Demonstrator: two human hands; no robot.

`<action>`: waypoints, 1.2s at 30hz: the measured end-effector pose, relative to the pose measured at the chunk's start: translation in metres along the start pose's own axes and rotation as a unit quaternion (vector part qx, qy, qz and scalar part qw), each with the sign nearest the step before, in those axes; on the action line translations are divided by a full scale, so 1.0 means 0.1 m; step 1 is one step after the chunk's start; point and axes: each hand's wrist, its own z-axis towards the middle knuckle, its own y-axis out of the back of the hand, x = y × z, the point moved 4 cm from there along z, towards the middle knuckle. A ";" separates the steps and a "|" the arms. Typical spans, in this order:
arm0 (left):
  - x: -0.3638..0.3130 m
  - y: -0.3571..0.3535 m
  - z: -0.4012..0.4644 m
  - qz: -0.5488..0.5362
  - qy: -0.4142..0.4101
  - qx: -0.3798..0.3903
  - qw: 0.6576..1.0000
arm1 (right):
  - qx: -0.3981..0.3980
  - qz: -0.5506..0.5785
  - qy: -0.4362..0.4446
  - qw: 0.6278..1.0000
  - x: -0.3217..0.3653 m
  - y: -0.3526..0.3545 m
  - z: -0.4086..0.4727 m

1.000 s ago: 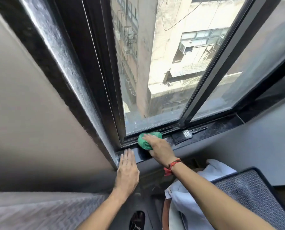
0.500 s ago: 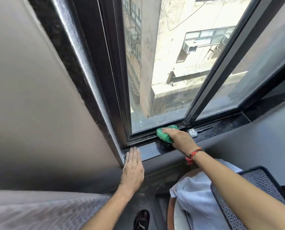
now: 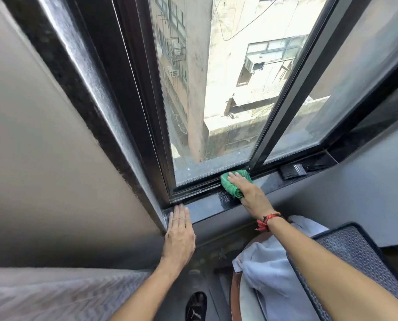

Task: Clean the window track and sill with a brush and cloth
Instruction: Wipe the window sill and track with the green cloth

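A green cloth (image 3: 230,184) is pressed against the black window track (image 3: 193,188) near the foot of the middle frame bar. My right hand (image 3: 251,193) lies on top of it, fingers gripping it. My left hand (image 3: 179,232) rests flat, fingers together, on the left end of the dark polished sill (image 3: 207,208), holding nothing. A black-bristled brush (image 3: 292,170) with a metal ferrule lies on the sill further right, apart from both hands.
The glass pane (image 3: 207,112) looks down on neighbouring buildings. A grey wall (image 3: 43,158) closes the left side. Below the sill are a white garment (image 3: 269,267) on a round seat, a patterned cushion (image 3: 353,251) and a black shoe (image 3: 196,305).
My right hand has slid the green cloth rightward along the track, from near the left corner toward the middle frame bar. The brush now lies uncovered. My left hand stays put.
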 end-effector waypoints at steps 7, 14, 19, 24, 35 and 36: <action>-0.01 0.04 -0.01 0.016 0.000 0.026 1.000 | 0.013 -0.069 0.066 0.995 0.19 -0.24 -0.15; -0.02 0.05 0.00 0.005 0.005 0.017 1.000 | 0.073 -0.184 0.091 0.976 -0.14 -0.26 -0.39; -0.02 0.05 0.01 -0.008 0.010 0.014 1.000 | 0.070 -0.185 0.048 0.979 -0.01 -0.36 -0.35; -0.03 0.08 0.00 0.001 0.009 0.036 0.999 | 0.087 -0.202 0.046 0.974 0.32 -0.59 -0.39; -0.57 0.56 0.24 -0.195 -0.053 -0.046 0.978 | 0.136 -0.106 0.113 0.979 0.35 -0.44 -0.30; -0.65 0.51 0.27 -0.181 -0.062 -0.008 0.981 | 0.125 -0.127 0.102 0.979 0.23 -0.36 -0.32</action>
